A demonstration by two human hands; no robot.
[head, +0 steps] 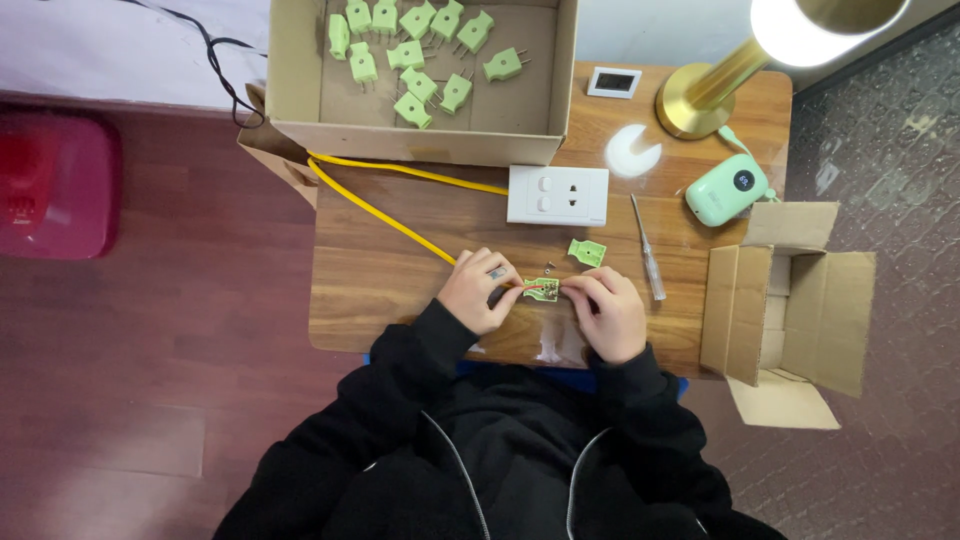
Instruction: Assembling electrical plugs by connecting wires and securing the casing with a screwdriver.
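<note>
Where the wooden table (400, 290) fills the middle of the head view, a person in a black jacket (500, 450) sits at its near edge with both hands on the work. At the far edge stands an open cardboard box (290, 80) holding a scatter of green plugs (415, 60); a second, smaller cardboard box (800, 310) lies open off the table's right side. A brass lamp (720, 85) rises at the far right corner, with a mint-green device (727, 190) just beside its base. A yellow cable (400, 225) runs from beneath the large box diagonally across the tabletop to the hands. A white wall socket plate (557, 195) lies flat near the table's centre, and a slim screwdriver (648, 250) rests to its right. The left hand (475, 290) is curled, its fingertips pinching the cable's end where it meets an opened green plug half (541, 289), which sits on the table between the two hands. The right hand (608, 312) is likewise curled, its fingertips touching the right side of that plug half. A separate green plug cover (587, 252) lies just beyond the hands, apart from them. Whether a tool sits within either hand cannot be told.
</note>
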